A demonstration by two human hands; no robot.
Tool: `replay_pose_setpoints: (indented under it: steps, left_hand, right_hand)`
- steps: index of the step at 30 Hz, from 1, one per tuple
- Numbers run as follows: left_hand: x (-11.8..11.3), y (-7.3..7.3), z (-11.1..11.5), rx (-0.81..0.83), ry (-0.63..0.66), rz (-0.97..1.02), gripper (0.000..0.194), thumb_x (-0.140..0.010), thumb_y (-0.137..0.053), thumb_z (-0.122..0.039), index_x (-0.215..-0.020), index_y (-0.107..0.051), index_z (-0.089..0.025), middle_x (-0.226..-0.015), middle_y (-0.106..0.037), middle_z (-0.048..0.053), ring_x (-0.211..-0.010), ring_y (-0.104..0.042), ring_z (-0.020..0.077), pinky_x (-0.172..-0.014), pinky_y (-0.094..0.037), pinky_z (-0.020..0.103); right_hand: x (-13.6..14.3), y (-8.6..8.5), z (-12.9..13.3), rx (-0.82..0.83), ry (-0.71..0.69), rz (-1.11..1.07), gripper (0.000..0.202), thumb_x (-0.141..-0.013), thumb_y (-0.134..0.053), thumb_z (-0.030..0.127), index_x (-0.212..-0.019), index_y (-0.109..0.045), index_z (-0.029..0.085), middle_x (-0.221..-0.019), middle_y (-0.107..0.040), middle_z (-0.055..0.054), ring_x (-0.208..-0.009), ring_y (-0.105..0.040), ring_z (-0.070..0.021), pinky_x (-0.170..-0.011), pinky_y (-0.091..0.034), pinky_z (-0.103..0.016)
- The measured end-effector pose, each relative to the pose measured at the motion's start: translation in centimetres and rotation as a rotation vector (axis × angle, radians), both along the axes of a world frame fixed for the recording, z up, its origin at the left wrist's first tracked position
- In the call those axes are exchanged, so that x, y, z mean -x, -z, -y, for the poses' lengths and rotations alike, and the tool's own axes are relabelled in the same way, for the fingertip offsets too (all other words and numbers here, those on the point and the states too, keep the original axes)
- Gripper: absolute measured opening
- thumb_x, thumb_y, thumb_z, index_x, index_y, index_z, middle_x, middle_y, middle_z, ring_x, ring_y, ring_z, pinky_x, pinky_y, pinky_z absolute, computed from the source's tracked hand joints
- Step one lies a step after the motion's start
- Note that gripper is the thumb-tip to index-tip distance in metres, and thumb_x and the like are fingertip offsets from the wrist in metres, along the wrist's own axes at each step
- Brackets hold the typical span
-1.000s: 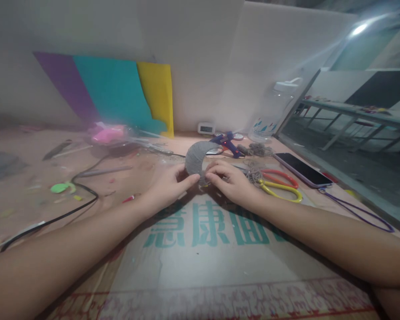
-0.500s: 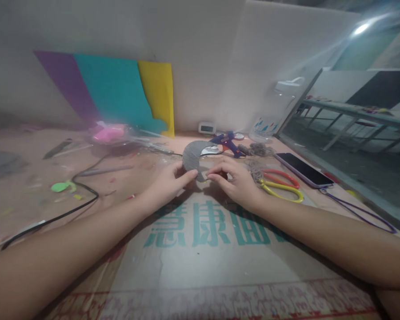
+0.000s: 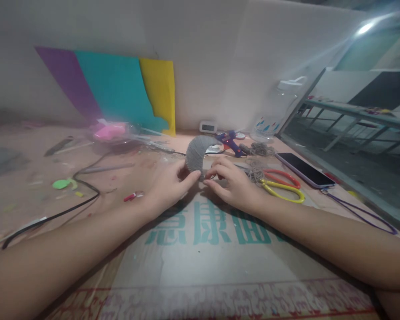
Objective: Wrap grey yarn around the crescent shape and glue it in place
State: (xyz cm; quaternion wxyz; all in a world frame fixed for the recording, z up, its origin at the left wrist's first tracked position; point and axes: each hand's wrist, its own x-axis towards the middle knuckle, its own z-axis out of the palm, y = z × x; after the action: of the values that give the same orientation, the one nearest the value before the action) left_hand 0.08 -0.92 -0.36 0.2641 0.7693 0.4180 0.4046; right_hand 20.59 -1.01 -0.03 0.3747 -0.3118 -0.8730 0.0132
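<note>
A grey crescent-shaped piece (image 3: 196, 153), its surface looking wrapped in thin cord, stands upright at the middle of the table. My left hand (image 3: 173, 184) grips its lower left part, thumb in front and the other fingers mostly hidden behind. At its lower tip is my right hand (image 3: 231, 184), with thumb and forefinger pinched together; what lies between them is too small to make out. Behind the crescent lies a blue glue gun (image 3: 231, 142) with a small red light.
Red and yellow scissor handles (image 3: 285, 195), grey cord (image 3: 258, 150) and a phone (image 3: 305, 170) lie at the right. A clear bottle (image 3: 266, 126) and small display (image 3: 208, 127) stand at the back. A black cable (image 3: 66, 211) crosses the left, near a red-handled item (image 3: 131, 196).
The crescent and my left hand have shifted slightly right, and the crescent has turned a little. My right thumb and forefinger are now closer to its lower tip. The red-handled item shows more fully.
</note>
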Motion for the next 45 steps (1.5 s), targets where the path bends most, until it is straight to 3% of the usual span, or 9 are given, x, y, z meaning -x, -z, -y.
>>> replay_pose_setpoints:
  steps: [9, 18, 25, 30, 35, 41, 45]
  left_hand:
    - [-0.2, -0.4, 0.3, -0.027, -0.012, -0.039, 0.026, -0.089, -0.054, -0.04, -0.084, -0.059, -0.015, -0.072, -0.058, 0.001, -0.066, -0.051, 0.0155, -0.059, -0.037, 0.027]
    - [-0.3, -0.1, 0.1, -0.02, 0.003, -0.008, 0.024, -0.089, -0.055, -0.037, -0.09, -0.062, -0.014, -0.077, -0.062, 0.002, -0.069, -0.055, 0.0162, -0.061, -0.04, 0.027]
    - [-0.1, 0.1, -0.4, 0.069, 0.04, 0.162, 0.025, -0.088, -0.057, -0.037, -0.098, -0.062, -0.015, -0.091, -0.068, 0.004, -0.082, -0.061, 0.0189, -0.072, -0.046, 0.028]
    - [-0.1, 0.0, -0.7, 0.165, 0.015, 0.2, 0.024, -0.087, -0.057, -0.04, -0.088, -0.059, -0.016, -0.079, -0.063, 0.001, -0.074, -0.058, 0.0173, -0.068, -0.044, 0.028]
    - [-0.1, -0.2, -0.7, 0.159, 0.018, 0.196, 0.023, -0.085, -0.056, -0.038, -0.077, -0.055, -0.017, -0.071, -0.058, -0.001, -0.066, -0.053, 0.0143, -0.063, -0.041, 0.026]
    - [0.1, -0.1, -0.9, 0.208, 0.011, 0.215, 0.026, -0.086, -0.056, -0.041, -0.078, -0.055, -0.017, -0.07, -0.057, -0.001, -0.066, -0.053, 0.0143, -0.064, -0.042, 0.026]
    - [0.2, 0.2, -1.2, 0.221, 0.033, 0.234, 0.026, -0.086, -0.057, -0.042, -0.078, -0.055, -0.017, -0.069, -0.058, -0.002, -0.066, -0.054, 0.0142, -0.065, -0.042, 0.026]
  right_hand:
    - [0.1, 0.0, 0.0, 0.022, -0.003, 0.007, 0.004, -0.089, -0.059, 0.019, -0.085, -0.058, 0.019, -0.085, -0.056, -0.004, -0.081, -0.054, -0.0174, -0.073, -0.044, -0.031]
    - [0.2, 0.0, 0.0, 0.141, 0.013, -0.022, 0.007, -0.085, -0.049, 0.014, -0.083, -0.046, 0.02, -0.079, -0.049, -0.001, -0.07, -0.046, -0.0154, -0.065, -0.038, -0.029]
    - [-0.1, 0.0, -0.5, 0.146, 0.068, -0.144, 0.019, -0.095, -0.038, 0.021, -0.076, -0.039, 0.022, -0.074, -0.046, 0.0, -0.068, -0.045, -0.0154, -0.065, -0.037, -0.029]
    - [-0.3, 0.0, -0.4, 0.123, 0.011, -0.151, 0.025, -0.098, -0.046, 0.029, -0.075, -0.048, 0.021, -0.071, -0.051, 0.0, -0.067, -0.048, -0.0144, -0.064, -0.038, -0.027]
    - [-0.6, 0.1, -0.6, 0.12, 0.011, -0.152, 0.032, -0.097, -0.051, 0.034, -0.069, -0.05, 0.02, -0.067, -0.053, 0.0, -0.064, -0.05, -0.0144, -0.063, -0.039, -0.028]
    - [-0.5, 0.0, -0.7, 0.047, -0.033, -0.149, 0.012, -0.096, -0.054, 0.024, -0.093, -0.064, 0.019, -0.093, -0.066, -0.007, -0.086, -0.059, -0.0182, -0.077, -0.048, -0.032]
    - [-0.4, 0.1, -0.5, 0.085, -0.037, -0.129, 0.01, -0.094, -0.059, 0.026, -0.098, -0.066, 0.02, -0.1, -0.068, -0.008, -0.087, -0.062, -0.0184, -0.074, -0.051, -0.031]
